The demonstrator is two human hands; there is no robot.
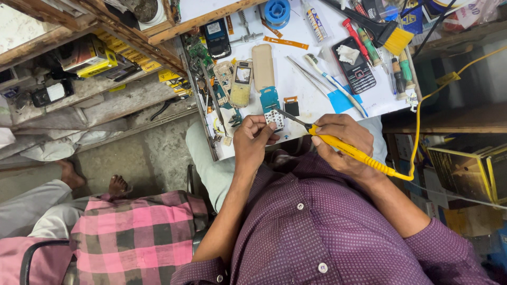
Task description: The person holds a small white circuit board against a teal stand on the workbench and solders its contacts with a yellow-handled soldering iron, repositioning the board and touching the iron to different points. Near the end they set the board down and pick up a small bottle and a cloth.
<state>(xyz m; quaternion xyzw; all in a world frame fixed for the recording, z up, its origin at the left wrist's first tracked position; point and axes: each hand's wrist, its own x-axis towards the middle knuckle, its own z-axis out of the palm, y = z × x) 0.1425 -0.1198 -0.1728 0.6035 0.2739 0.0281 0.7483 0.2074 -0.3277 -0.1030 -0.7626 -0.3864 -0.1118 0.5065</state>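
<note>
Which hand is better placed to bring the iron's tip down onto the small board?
Right. The right hand grips the yellow soldering iron, its tip already beside the small circuit board. The left hand pinches that board at the white table edge, so it is likely occupied steadying it.

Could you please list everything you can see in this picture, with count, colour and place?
soldering iron: one, yellow handle, in the right hand, tip over the small board
small keypad board: one, white, at the table's near edge, under the left fingers
black phone: one, black, right of centre
opened phone: one, pale yellow, left of centre
back cover: one, beige, beside the opened phone
brush: one, black with yellow bristles, far right
solder spool: one, blue, far edge
table: one, white
left hand: pinching the board
right hand: gripping the iron
</note>
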